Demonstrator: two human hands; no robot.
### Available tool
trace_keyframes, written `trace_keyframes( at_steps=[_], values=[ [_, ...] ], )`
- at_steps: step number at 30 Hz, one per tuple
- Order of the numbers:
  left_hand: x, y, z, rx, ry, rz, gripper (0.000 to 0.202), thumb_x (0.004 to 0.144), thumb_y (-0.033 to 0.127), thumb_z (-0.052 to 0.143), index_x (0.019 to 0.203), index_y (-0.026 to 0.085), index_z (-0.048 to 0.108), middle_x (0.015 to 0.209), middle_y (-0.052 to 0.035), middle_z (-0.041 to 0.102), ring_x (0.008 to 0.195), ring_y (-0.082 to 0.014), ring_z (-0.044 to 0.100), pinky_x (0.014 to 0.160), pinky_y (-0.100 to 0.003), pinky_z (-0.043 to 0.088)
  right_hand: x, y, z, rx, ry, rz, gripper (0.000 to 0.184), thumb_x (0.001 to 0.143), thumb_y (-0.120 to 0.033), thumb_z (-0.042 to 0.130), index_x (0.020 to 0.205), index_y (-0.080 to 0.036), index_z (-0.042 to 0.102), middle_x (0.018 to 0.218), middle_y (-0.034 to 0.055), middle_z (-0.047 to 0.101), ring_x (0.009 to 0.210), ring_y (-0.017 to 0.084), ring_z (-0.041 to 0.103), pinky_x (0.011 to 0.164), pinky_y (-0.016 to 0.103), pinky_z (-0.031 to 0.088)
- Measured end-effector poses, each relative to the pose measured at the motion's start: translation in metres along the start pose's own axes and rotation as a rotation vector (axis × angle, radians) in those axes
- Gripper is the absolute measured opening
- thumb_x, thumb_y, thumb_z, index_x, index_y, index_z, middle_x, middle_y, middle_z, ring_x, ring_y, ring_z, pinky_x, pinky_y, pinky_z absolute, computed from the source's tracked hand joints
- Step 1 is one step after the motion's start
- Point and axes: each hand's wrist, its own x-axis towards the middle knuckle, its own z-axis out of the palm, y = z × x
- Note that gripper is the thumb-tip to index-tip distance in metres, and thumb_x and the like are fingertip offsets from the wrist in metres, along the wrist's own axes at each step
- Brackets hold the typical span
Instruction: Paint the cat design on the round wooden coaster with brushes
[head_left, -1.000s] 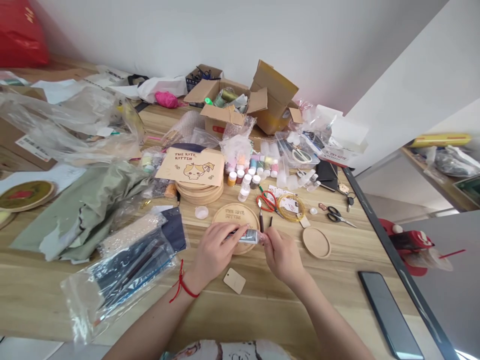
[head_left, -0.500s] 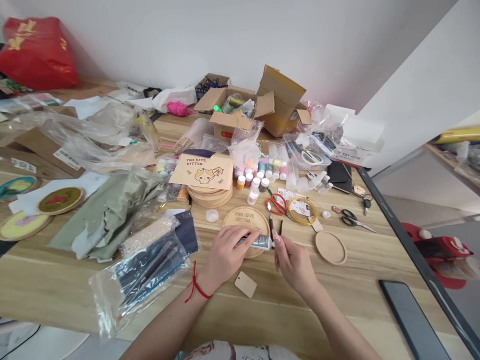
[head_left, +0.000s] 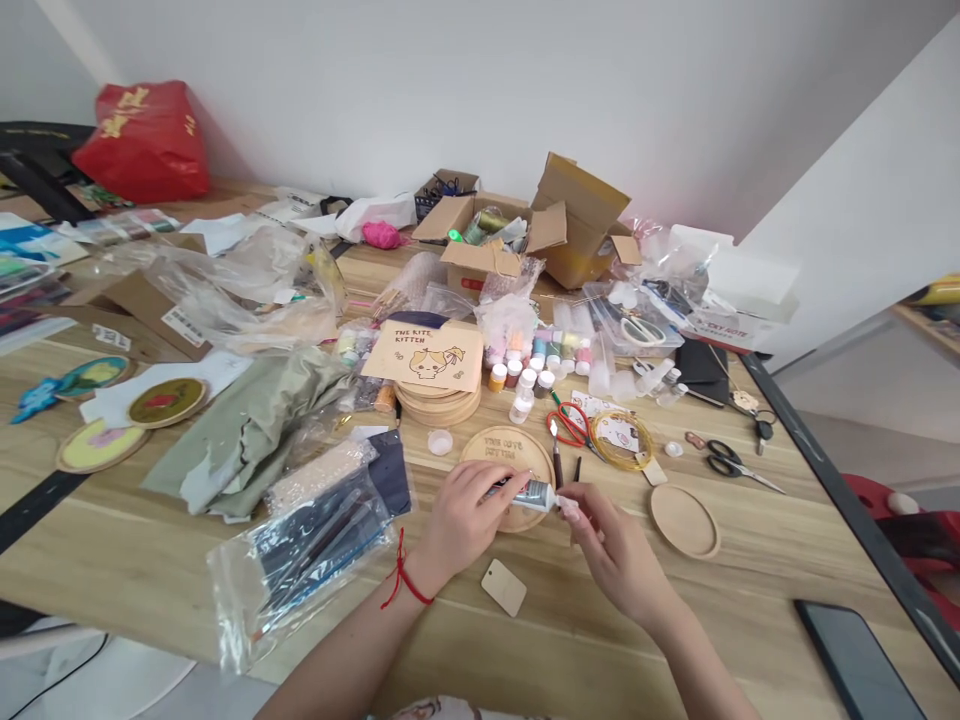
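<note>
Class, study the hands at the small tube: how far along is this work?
Done: the round engraved wooden disc lies flat on the wooden table. In hand: the left hand holds a small grey-and-white tube over that disc, while the right hand pinches the tube's white tip. Left: nothing looks squeezed out yet; the small rectangular wooden tag lies untouched near the wrists.

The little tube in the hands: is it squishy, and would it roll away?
Probably squishy: the tube looks thin and soft, pinched in the left hand. Likely light, since a loose pinch carries it. Its round body might roll on the table, though the right hand pinching its white tip steadies it.
</note>
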Motion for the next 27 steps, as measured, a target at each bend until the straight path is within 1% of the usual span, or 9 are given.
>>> trace_keyframes(
  at_steps=[2, 5, 8, 12, 14, 16, 20, 24, 27],
  values=[
    [-0.001, 0.000, 0.001, -0.009, 0.000, -0.004, 0.037, 0.096, 0.009, 0.042, 0.128, 0.020, 0.057, 0.109, -0.0068, 0.068, 0.103, -0.0183, 0.061, 0.089, -0.037, 0.051, 0.000, -0.001, -0.001, -0.032, 0.025, -0.064, 0.033, 0.099, -0.044, 0.036, 0.095, -0.021, 0.058, 0.078, 0.0052, 0.067, 0.064, 0.017, 0.060, 0.058, 0.026, 0.043],
    [-0.001, 0.001, 0.002, -0.026, -0.014, 0.010, 0.038, 0.097, 0.011, 0.040, 0.130, 0.020, 0.056, 0.108, -0.0073, 0.068, 0.101, -0.0179, 0.061, 0.089, -0.037, 0.051, -0.001, -0.002, 0.008, 0.001, 0.078, -0.020, 0.044, 0.098, -0.050, 0.032, 0.071, -0.022, 0.052, 0.060, 0.0026, 0.059, 0.053, 0.016, 0.054, 0.054, 0.026, 0.039],
    [-0.001, 0.003, 0.004, -0.003, -0.010, 0.032, 0.035, 0.096, 0.012, 0.042, 0.127, 0.020, 0.058, 0.107, -0.0072, 0.068, 0.103, -0.0182, 0.061, 0.089, -0.037, 0.051, -0.002, -0.004, 0.021, 0.224, 0.042, 0.259, 0.059, 0.095, -0.062, 0.028, 0.051, -0.024, 0.041, 0.039, -0.0005, 0.046, 0.037, 0.013, 0.045, 0.044, 0.025, 0.036],
    [0.001, 0.005, 0.004, 0.000, 0.000, 0.075, 0.033, 0.096, 0.011, 0.045, 0.124, 0.020, 0.060, 0.107, -0.0063, 0.069, 0.105, -0.0183, 0.061, 0.092, -0.038, 0.050, 0.000, -0.004, 0.021, 0.557, -0.195, 0.528, 0.071, 0.089, -0.074, 0.020, 0.039, -0.025, 0.032, 0.029, -0.0006, 0.038, 0.025, 0.011, 0.036, 0.032, 0.024, 0.026],
    [0.001, 0.005, 0.004, -0.006, -0.007, 0.074, 0.034, 0.096, 0.011, 0.044, 0.125, 0.020, 0.059, 0.109, -0.0067, 0.069, 0.105, -0.0181, 0.061, 0.091, -0.037, 0.051, 0.000, -0.004, 0.013, 0.569, -0.207, 0.474, 0.073, 0.090, -0.073, 0.017, 0.045, -0.022, 0.044, 0.036, 0.0012, 0.047, 0.031, 0.012, 0.045, 0.036, 0.024, 0.034],
    [0.001, 0.004, 0.004, -0.009, -0.016, 0.063, 0.036, 0.097, 0.011, 0.041, 0.127, 0.020, 0.058, 0.110, -0.0076, 0.069, 0.105, -0.0182, 0.061, 0.090, -0.037, 0.051, -0.001, -0.004, 0.003, 0.442, -0.123, 0.345, 0.066, 0.094, -0.066, 0.021, 0.067, -0.019, 0.058, 0.053, 0.0031, 0.059, 0.045, 0.014, 0.055, 0.047, 0.025, 0.043],
    [0.001, 0.000, 0.003, -0.003, -0.005, 0.029, 0.038, 0.096, 0.010, 0.041, 0.128, 0.022, 0.058, 0.109, -0.0072, 0.068, 0.103, -0.0180, 0.062, 0.089, -0.036, 0.051, -0.003, 0.001, -0.008, 0.003, 0.013, -0.014, 0.032, 0.099, -0.045, 0.038, 0.105, -0.020, 0.056, 0.088, 0.0066, 0.068, 0.069, 0.017, 0.061, 0.063, 0.028, 0.047],
    [0.000, -0.002, 0.003, 0.006, 0.009, 0.027, 0.038, 0.096, 0.011, 0.044, 0.129, 0.024, 0.057, 0.108, -0.0060, 0.068, 0.103, -0.0173, 0.062, 0.091, -0.036, 0.051, -0.001, 0.010, -0.003, -0.247, 0.108, -0.283, 0.029, 0.101, -0.033, 0.033, 0.097, -0.019, 0.058, 0.093, 0.0111, 0.069, 0.077, 0.021, 0.063, 0.067, 0.031, 0.046],
    [-0.001, -0.001, 0.005, 0.024, 0.016, 0.048, 0.039, 0.096, 0.011, 0.044, 0.130, 0.024, 0.056, 0.108, -0.0062, 0.069, 0.102, -0.0175, 0.062, 0.091, -0.037, 0.051, -0.001, 0.009, 0.008, -0.194, 0.127, -0.160, 0.040, 0.101, -0.039, 0.031, 0.076, -0.021, 0.055, 0.068, 0.0070, 0.064, 0.060, 0.019, 0.058, 0.058, 0.029, 0.043]
  ],
)
